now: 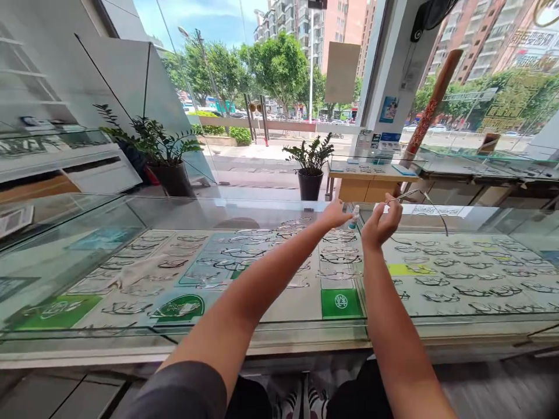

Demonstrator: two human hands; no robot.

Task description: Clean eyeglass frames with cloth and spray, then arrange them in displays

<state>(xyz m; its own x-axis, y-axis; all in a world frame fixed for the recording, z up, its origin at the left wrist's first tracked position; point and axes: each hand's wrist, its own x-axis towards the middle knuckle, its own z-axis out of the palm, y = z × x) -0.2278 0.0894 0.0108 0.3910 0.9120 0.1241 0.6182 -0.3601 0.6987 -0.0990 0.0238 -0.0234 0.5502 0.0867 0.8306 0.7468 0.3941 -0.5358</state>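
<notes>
My left hand (pixel 335 215) reaches out over the glass counter (pixel 209 203), its fingers closed at the left side of a small bottle (pixel 354 219) with a clear top and teal lower part. Its far fingers are hidden behind the hand. Just to the right, my right hand (pixel 383 222) is raised with the palm turned up. Pinched between its thumb and fingers is a pair of thin-framed eyeglasses (pixel 421 193), held above the counter with one temple hanging down to the right. Below both forearms, rows of eyeglasses (pixel 340 256) lie inside the display case.
Green cards (pixel 342 303) lie among the frames in the case. A white sheet with dark print (pixel 437 210) lies on the right part of the counter. Beyond stand two potted plants (pixel 311 185) (pixel 172 177), a wooden-fronted cabinet (pixel 364 190) and a large window.
</notes>
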